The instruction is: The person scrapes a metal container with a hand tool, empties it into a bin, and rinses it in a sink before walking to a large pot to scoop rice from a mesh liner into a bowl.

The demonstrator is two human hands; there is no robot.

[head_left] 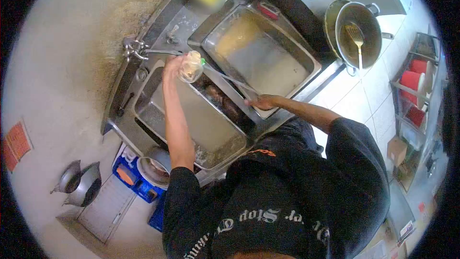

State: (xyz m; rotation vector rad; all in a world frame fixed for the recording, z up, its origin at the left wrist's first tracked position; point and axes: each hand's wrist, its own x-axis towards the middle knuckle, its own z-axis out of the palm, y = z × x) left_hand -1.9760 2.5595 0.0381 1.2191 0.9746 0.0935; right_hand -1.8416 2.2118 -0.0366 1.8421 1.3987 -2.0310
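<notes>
one bottle (191, 67) in left hand (175, 65) — right hand (263, 101) by basin (283, 69)

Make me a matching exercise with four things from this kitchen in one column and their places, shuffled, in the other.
Things
1. Slotted metal utensil with a pale handle
2. Orange object
3. Pale, see-through item with a bit of green at one end
4. Red rounded items

Places
A. On the rack to the right
B. In the round, dark metal pan
C. In the left hand
D. In the blue plastic crate

Right pairs: 1-B, 2-D, 3-C, 4-A
</notes>
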